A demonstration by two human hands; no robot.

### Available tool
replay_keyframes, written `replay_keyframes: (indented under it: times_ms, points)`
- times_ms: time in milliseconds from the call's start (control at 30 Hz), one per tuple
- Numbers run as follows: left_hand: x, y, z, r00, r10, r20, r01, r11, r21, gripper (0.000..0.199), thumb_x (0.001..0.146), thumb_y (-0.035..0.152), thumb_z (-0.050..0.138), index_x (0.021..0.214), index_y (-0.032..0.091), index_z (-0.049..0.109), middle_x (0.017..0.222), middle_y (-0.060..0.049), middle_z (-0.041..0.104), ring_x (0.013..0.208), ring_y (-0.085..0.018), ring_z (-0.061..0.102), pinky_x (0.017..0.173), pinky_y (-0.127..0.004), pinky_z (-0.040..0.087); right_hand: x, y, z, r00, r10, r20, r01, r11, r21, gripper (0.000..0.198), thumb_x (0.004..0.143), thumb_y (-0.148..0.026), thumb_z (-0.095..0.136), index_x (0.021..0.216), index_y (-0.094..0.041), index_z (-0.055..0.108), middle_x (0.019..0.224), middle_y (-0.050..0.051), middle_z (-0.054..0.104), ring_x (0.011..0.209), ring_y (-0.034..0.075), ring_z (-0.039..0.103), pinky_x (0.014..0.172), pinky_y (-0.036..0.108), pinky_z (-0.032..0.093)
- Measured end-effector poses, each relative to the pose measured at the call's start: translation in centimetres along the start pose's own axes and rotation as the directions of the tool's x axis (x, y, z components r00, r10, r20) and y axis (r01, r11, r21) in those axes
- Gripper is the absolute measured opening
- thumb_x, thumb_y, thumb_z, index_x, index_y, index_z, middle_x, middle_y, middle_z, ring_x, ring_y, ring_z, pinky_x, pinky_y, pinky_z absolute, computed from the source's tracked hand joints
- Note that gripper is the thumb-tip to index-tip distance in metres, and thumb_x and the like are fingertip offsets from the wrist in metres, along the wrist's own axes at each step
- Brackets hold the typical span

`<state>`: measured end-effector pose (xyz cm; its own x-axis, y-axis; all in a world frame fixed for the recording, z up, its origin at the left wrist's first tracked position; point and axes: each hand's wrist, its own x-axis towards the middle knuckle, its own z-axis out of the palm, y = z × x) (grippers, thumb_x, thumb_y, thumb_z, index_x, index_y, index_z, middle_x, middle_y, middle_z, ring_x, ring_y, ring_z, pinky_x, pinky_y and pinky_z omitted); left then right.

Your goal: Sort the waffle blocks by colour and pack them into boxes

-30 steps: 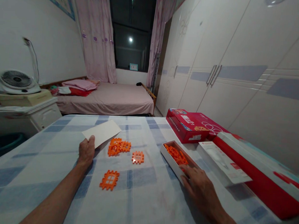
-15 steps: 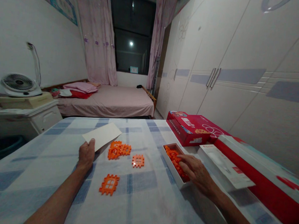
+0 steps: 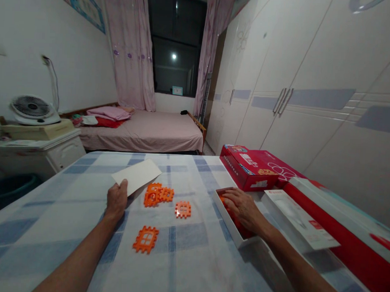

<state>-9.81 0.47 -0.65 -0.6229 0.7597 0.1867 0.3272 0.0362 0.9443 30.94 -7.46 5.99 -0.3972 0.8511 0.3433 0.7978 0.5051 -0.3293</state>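
My left hand (image 3: pixel 117 199) is closed on the near left edge of a pale sheet of card (image 3: pixel 138 174), thumb on top, holding it tilted over the cloth. My right hand (image 3: pixel 242 208) reaches into a narrow white box (image 3: pixel 227 230) of orange plastic pieces (image 3: pixel 233 218); its fingers lie over them, and whether they grip one is hidden. Between my hands, a cluster of orange interlocking building pieces (image 3: pixel 157 194) lies beside the card. A single notched orange piece (image 3: pixel 182 209) is right of it, and a larger window-shaped piece (image 3: pixel 146 239) lies nearer me.
Red boxes (image 3: pixel 248 167) stand at the table's back right. A white printed card (image 3: pixel 300 217) rests beside a long red-and-white package (image 3: pixel 342 238). The blue-and-white checked tablecloth (image 3: pixel 190 262) covers the table. A bed (image 3: pixel 150 131) is beyond the far edge.
My right hand has moved forward and deeper into the white box, covering more of the orange pieces. My left hand still holds the card. The whole view has shifted slightly.
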Motion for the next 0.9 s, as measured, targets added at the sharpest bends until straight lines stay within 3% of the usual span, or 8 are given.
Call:
replay_keyframes:
  times_ms: [100,200,367,567,733,800,900]
  points:
    - [-0.1,0.0,0.2,1.000,0.015,0.016,-0.014,0.999,-0.043,0.030,0.076,0.044,0.047,0.064,0.018,0.056,0.060,-0.002,0.058,0.059,-0.018,0.052,0.057,-0.030,0.043,-0.2,-1.2,-0.3,0.998,-0.001,-0.057,0.002,1.000,0.004,0.031,0.096,-0.028,0.038,0.105,-0.024,0.068,0.116,0.005,0.067,0.112,0.021,0.057,0.104,0.045,0.039]
    - [-0.2,0.1,0.2,0.999,0.033,0.021,-0.032,0.997,-0.072,0.032,0.074,0.046,0.047,0.066,0.017,0.058,0.061,-0.003,0.058,0.060,-0.018,0.053,0.059,-0.030,0.044,0.2,-4.3,0.2,0.997,0.018,-0.072,-0.017,1.000,0.016,0.028,0.093,-0.028,0.044,0.111,-0.022,0.065,0.118,0.008,0.066,0.115,0.023,0.055,0.104,0.045,0.039]
    - [-0.3,0.1,0.2,0.998,0.057,0.003,-0.057,0.994,-0.091,0.036,0.072,0.049,0.046,0.068,0.016,0.059,0.063,-0.004,0.060,0.064,-0.020,0.055,0.062,-0.031,0.045,2.5,-9.2,4.0,0.990,-0.001,0.138,-0.011,0.996,0.086,0.028,0.092,-0.027,0.047,0.116,-0.021,0.061,0.120,0.009,0.063,0.112,0.022,0.057,0.096,0.036,0.044]
    - [-0.3,0.2,0.2,0.999,0.042,-0.029,-0.045,0.994,-0.103,0.037,0.073,0.050,0.044,0.069,0.016,0.058,0.065,-0.006,0.062,0.068,-0.022,0.058,0.065,-0.033,0.046,4.7,-9.5,7.5,0.954,0.131,0.269,-0.100,0.987,-0.127,0.029,0.085,-0.026,0.055,0.111,-0.016,0.062,0.113,0.012,0.061,0.104,0.026,0.055,0.087,0.038,0.042]
    - [-0.1,0.0,0.4,0.997,0.045,-0.068,-0.053,0.992,-0.113,0.036,0.075,0.049,0.043,0.070,0.017,0.058,0.070,-0.008,0.064,0.073,-0.023,0.060,0.070,-0.034,0.046,6.1,-9.8,7.6,0.977,0.092,0.190,-0.090,0.996,-0.020,0.043,0.085,-0.040,0.058,0.120,-0.016,0.058,0.110,0.011,0.059,0.102,0.023,0.054,0.087,0.035,0.040]
    - [0.0,-0.2,0.5,0.997,0.038,-0.073,-0.047,0.992,-0.114,0.037,0.075,0.051,0.042,0.070,0.017,0.058,0.071,-0.008,0.064,0.074,-0.024,0.060,0.069,-0.034,0.046,7.6,-10.7,7.9,0.986,0.083,0.144,-0.088,0.996,0.024,0.044,0.086,-0.040,0.057,0.124,-0.017,0.056,0.111,0.011,0.059,0.105,0.023,0.053,0.089,0.035,0.039]
    - [0.0,-0.4,0.5,0.996,0.027,-0.083,-0.037,0.992,-0.117,0.039,0.074,0.052,0.043,0.070,0.017,0.058,0.071,-0.009,0.064,0.072,-0.024,0.059,0.067,-0.034,0.046,10.7,-12.1,9.3,0.983,0.078,0.168,-0.083,0.996,0.022,0.051,0.084,-0.043,0.057,0.127,-0.017,0.054,0.118,0.013,0.057,0.109,0.027,0.051,0.090,0.040,0.038]
